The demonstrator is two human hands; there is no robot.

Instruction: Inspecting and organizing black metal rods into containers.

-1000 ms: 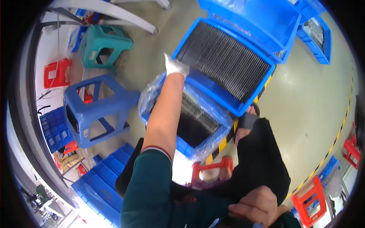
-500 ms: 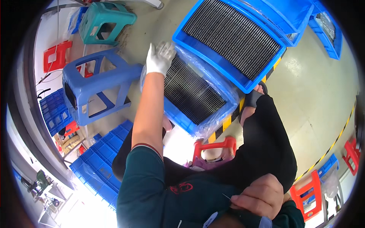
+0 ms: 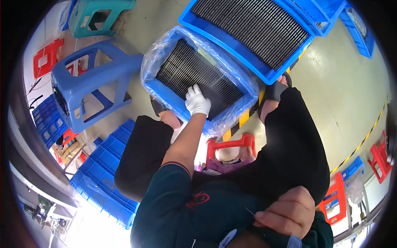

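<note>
My left hand (image 3: 197,101), in a white glove, rests on the near edge of rows of thin dark rods (image 3: 186,68), its fingers stretched out. These rods lie in a blue bin (image 3: 167,91) lined with clear plastic film, between my feet. My right hand (image 3: 291,211) is bare and closed near my chest at the lower right. A thin, needle-like metal tip (image 3: 249,211) sticks out between its thumb and fingers; the rest of that thing is hidden in the fist.
A second blue bin (image 3: 269,77) of dark rods stands just beyond. To the left are a blue stool (image 3: 76,89), a green stool (image 3: 82,18) and stacked blue crates (image 3: 105,165). A red stool (image 3: 229,142) stands between my legs. Yellow-black tape (image 3: 245,119) marks the floor.
My left hand has come down and nearer, from the far left edge of the lined bin onto the rods' near side. My right hand keeps its grip with little movement.
</note>
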